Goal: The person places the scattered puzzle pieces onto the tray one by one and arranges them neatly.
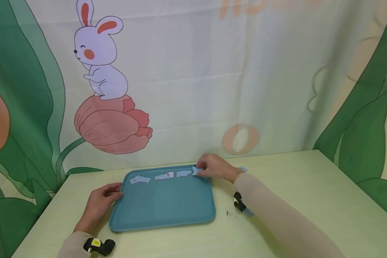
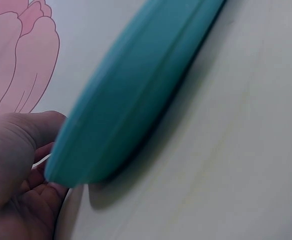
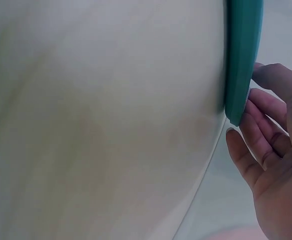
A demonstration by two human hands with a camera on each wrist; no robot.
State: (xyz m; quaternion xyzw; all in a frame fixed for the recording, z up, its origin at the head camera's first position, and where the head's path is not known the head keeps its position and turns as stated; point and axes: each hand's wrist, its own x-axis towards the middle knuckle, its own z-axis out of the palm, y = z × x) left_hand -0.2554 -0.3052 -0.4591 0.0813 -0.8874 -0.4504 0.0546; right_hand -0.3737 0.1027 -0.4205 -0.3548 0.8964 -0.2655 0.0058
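A teal tray [image 1: 162, 204] lies on the table. Along its far side runs a row of torn light-blue paper pieces: one at the left [image 1: 140, 179], one in the middle [image 1: 164, 176] and one farther right [image 1: 184, 173]. At the far right corner my right hand [image 1: 217, 166] pinches another torn paper piece [image 1: 195, 170] between thumb and fingers, low over the tray. From the right wrist, these fingers [image 3: 258, 132] show beside the tray's corner, the paper hidden. My left hand [image 1: 100, 202] grips the tray's left rim, its thumb [image 2: 43, 125] against the edge.
Partly under my right sleeve, blue paper scraps [image 1: 249, 213] lie on the pale yellow table [image 1: 287, 186]. Tiny bits [image 1: 229, 214] are scattered right of the tray. Behind the table hangs a cloth [image 1: 193, 89] printed with a rabbit and flowers. Each wrist wears a black camera [image 1: 239, 201].
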